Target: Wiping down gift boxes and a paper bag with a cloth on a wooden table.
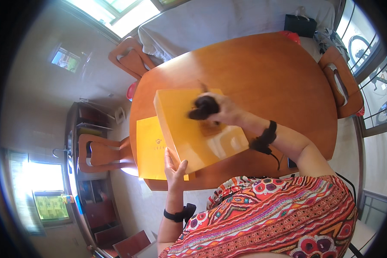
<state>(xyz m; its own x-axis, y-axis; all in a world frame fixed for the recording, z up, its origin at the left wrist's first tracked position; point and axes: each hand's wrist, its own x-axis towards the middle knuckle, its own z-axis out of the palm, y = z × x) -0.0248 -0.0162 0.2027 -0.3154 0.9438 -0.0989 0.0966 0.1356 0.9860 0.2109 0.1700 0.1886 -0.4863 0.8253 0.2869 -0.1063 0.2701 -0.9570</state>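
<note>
A yellow box (180, 129) with a glossy inner or upper face is held tilted above the near left part of the table. My left hand (175, 172) grips its near left corner, thumb on one side and fingers along the edge. Over the middle of the box, my right hand (222, 109) is closed round a dark brown rounded object (203, 107), which is smeared by motion, so its kind is unclear. A brownish square patch (211, 128) shows on the box below that hand. Partly under the box lies a flat yellow panel (148, 150) with a small printed emblem.
The wooden table (271, 77) has chairs (342, 84) round it. A dark phone-like object (291, 163) lies at its near right edge, by my right forearm. A red item (291, 36) sits at the far edge, and a black bag (300, 26) stands beyond.
</note>
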